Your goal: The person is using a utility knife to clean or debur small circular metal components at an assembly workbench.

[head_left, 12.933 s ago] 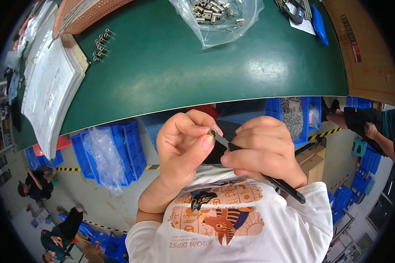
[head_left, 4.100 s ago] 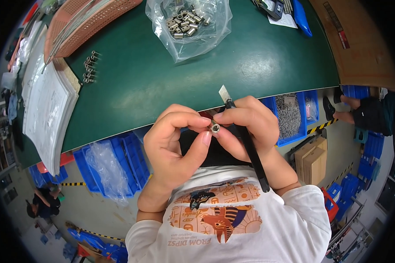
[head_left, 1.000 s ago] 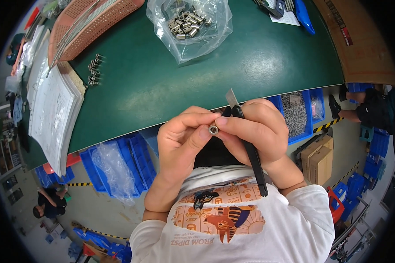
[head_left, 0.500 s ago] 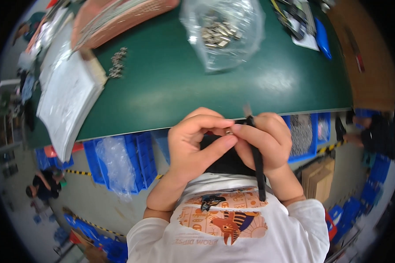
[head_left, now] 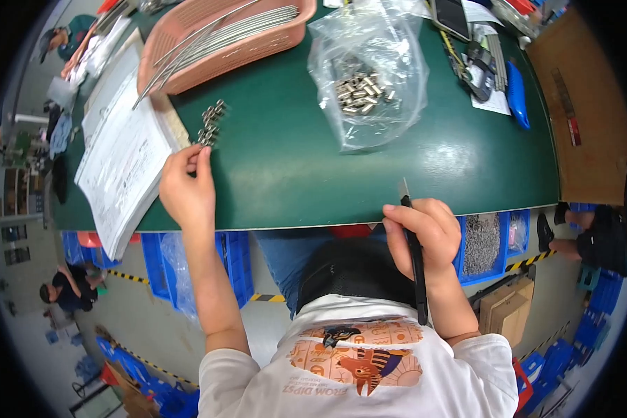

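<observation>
My left hand (head_left: 190, 187) reaches over the green table to the near end of a row of small shiny metal parts (head_left: 211, 120). Its thumb and fingertips are pinched together there; whether a part is between them is too small to make out. In my right hand (head_left: 428, 235) is a slim black craft knife (head_left: 416, 268), its pointed blade up over the table's front edge. The thumb and forefinger of that hand come close together beside the handle. A clear plastic bag (head_left: 397, 125) with several short silvery metal cylinders (head_left: 359, 94) lies farther off, in the middle.
A pink basket (head_left: 209, 73) of thin metal rods stands at the back left, beside stacked papers (head_left: 125, 160). At the back right lie a phone (head_left: 451, 17) and a blue-handled tool (head_left: 517, 97). Blue bins (head_left: 238, 268) sit below the table edge. Other people are in the background.
My hands were together over my lap, with a small metal piece between the fingers. My left hand has moved away to the row of parts; my right has kept the knife.
</observation>
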The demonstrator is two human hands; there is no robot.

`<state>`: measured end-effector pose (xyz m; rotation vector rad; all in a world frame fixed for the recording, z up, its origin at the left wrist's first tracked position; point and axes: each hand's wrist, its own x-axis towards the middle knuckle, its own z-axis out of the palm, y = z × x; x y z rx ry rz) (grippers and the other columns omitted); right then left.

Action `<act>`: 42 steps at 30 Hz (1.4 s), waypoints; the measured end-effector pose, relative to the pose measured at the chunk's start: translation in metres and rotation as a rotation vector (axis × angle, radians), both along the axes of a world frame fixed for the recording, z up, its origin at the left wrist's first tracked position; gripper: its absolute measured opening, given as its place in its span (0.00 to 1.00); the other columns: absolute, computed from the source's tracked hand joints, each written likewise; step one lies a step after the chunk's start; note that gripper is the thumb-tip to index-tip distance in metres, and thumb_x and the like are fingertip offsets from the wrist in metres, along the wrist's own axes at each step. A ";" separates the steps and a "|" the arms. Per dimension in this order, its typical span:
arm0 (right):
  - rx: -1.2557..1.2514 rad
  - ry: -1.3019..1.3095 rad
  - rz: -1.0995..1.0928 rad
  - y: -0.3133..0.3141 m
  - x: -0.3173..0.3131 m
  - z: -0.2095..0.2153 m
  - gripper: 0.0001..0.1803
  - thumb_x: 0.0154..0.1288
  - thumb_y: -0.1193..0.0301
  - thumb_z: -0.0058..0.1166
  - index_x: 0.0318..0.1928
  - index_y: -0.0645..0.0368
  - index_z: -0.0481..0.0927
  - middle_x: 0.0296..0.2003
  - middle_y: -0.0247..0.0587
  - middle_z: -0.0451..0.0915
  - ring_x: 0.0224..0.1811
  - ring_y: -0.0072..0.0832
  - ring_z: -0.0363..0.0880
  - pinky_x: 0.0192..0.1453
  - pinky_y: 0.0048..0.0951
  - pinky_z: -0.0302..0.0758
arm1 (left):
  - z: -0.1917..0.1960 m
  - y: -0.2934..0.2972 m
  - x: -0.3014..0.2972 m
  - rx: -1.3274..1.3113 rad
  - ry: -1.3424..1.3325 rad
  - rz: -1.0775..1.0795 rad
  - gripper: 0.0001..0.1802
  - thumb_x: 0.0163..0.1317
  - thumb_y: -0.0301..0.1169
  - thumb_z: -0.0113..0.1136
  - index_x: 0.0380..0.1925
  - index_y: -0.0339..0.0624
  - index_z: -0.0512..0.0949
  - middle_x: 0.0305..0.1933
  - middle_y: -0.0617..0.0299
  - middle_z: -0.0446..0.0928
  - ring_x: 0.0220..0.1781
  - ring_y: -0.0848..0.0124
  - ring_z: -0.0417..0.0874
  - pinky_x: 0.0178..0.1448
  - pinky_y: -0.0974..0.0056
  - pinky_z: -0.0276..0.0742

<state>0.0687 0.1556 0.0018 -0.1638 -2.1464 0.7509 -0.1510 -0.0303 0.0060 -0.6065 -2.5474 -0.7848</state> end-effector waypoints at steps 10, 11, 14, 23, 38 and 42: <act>-0.048 0.021 -0.064 0.011 0.002 -0.014 0.12 0.36 0.80 0.57 0.28 0.57 0.77 0.19 0.34 0.73 0.17 0.28 0.71 0.21 0.24 0.63 | 0.036 0.116 0.040 0.027 0.310 -0.768 0.04 0.42 0.23 0.58 0.22 0.39 0.74 0.24 0.61 0.70 0.28 0.62 0.72 0.32 0.62 0.67; -0.043 0.028 -0.078 0.011 0.002 -0.015 0.12 0.35 0.79 0.57 0.28 0.57 0.77 0.19 0.34 0.72 0.17 0.28 0.71 0.20 0.25 0.63 | 0.035 0.135 0.039 -0.010 0.309 -0.831 0.04 0.42 0.26 0.59 0.20 0.40 0.74 0.23 0.61 0.69 0.28 0.62 0.71 0.32 0.61 0.67; 0.077 0.035 -0.122 0.013 0.012 -0.027 0.14 0.32 0.75 0.56 0.29 0.54 0.77 0.19 0.33 0.72 0.19 0.28 0.72 0.21 0.26 0.65 | 0.025 0.186 0.038 -0.168 0.251 -0.937 0.04 0.41 0.28 0.59 0.18 0.42 0.74 0.24 0.59 0.70 0.30 0.60 0.72 0.34 0.60 0.67; 0.093 0.165 -0.120 0.003 -0.009 -0.042 0.10 0.36 0.73 0.53 0.26 0.55 0.71 0.18 0.29 0.61 0.20 0.26 0.66 0.22 0.25 0.59 | 0.003 0.195 0.023 -0.259 0.200 -0.899 0.04 0.45 0.26 0.56 0.21 0.37 0.75 0.26 0.54 0.71 0.31 0.56 0.72 0.35 0.58 0.67; 0.088 0.197 -0.156 0.002 -0.006 -0.039 0.08 0.39 0.77 0.53 0.25 0.55 0.72 0.18 0.29 0.61 0.20 0.26 0.66 0.23 0.25 0.59 | -0.005 0.203 0.036 -0.203 0.208 -0.721 0.07 0.47 0.30 0.56 0.20 0.38 0.74 0.24 0.56 0.72 0.25 0.57 0.73 0.29 0.57 0.67; 0.100 0.172 -0.137 0.000 -0.004 -0.040 0.08 0.40 0.77 0.53 0.26 0.55 0.71 0.19 0.31 0.63 0.21 0.28 0.67 0.23 0.28 0.60 | 0.000 0.186 0.033 -0.252 0.154 -0.745 0.09 0.47 0.30 0.56 0.18 0.36 0.70 0.22 0.56 0.69 0.24 0.56 0.71 0.28 0.57 0.66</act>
